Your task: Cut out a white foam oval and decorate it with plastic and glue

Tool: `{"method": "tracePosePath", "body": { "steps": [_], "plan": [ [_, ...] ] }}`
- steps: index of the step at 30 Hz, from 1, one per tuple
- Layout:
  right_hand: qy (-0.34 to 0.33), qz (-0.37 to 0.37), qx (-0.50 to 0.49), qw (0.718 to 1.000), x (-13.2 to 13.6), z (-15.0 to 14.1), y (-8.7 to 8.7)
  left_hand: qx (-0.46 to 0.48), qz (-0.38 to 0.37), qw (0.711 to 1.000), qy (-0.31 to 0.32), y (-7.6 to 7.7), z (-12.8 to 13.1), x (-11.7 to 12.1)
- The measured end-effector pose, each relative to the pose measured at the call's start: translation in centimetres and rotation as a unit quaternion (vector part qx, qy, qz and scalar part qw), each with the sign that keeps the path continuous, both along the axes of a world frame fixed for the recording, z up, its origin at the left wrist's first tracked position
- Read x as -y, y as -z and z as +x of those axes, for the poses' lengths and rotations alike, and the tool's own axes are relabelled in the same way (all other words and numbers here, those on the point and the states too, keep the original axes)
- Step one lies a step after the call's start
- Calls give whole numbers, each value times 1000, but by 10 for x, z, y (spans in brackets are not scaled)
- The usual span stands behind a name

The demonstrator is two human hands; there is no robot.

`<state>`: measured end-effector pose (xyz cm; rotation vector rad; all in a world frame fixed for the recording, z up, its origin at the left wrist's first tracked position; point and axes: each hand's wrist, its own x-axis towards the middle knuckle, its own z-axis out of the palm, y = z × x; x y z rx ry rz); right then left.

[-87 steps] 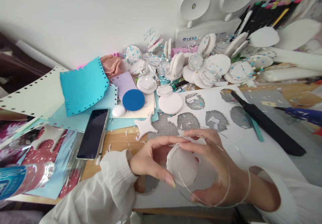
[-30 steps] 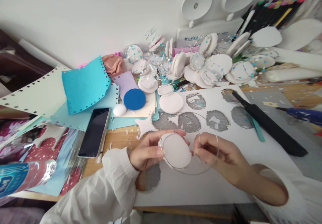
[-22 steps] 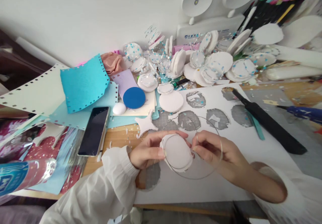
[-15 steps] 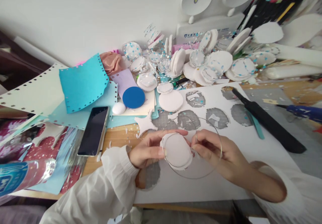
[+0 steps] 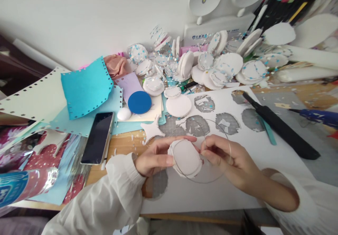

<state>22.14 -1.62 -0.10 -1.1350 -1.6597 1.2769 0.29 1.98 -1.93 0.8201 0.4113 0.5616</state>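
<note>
My left hand (image 5: 158, 155) grips a rough-edged white foam disc (image 5: 187, 157) by its left side, thumb on the front face and fingers behind. A thin wire (image 5: 211, 181) loops in wide coils around and in front of the disc. At the disc's right edge my right hand (image 5: 224, 155) pinches the wire between thumb and forefinger. The coils also pass by the right hand's fingers. Under both hands lies a white foam sheet (image 5: 211, 203) with several round holes cut in it.
A black-handled tool (image 5: 285, 131) and a teal cutter (image 5: 269, 133) lie right. A phone (image 5: 97, 138), blue disc (image 5: 139, 102) and star-shaped scrap (image 5: 153, 129) are left. Several wire-wrapped white discs (image 5: 255, 71) are piled behind. A bottle (image 5: 29, 185) stands at far left.
My right hand, earlier spread around the disc with the wire over it, now pinches the wire at the disc's right edge. The disc has turned slightly. Over the last half second little differs.
</note>
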Motion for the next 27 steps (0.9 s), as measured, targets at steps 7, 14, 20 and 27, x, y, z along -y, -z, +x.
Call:
{"method": "tracePosePath", "body": {
  "steps": [7, 14, 20, 27],
  "plan": [
    [-17, -50, -25, 998, 1, 0, 1, -11, 1, 1000, 3, 1, 0, 0],
    [-62, -145, -129, 979, 1, 2, 8, -12, 14, 1000, -4, 3, -2, 0],
    [-74, -183, -185, 963, 2, 3, 15, -19, 20, 999, -23, 1, -2, 0],
    [-68, -175, -194, 963, 3, 3, 14, 7, 11, 999, -32, 2, 1, 2]
  ]
}}
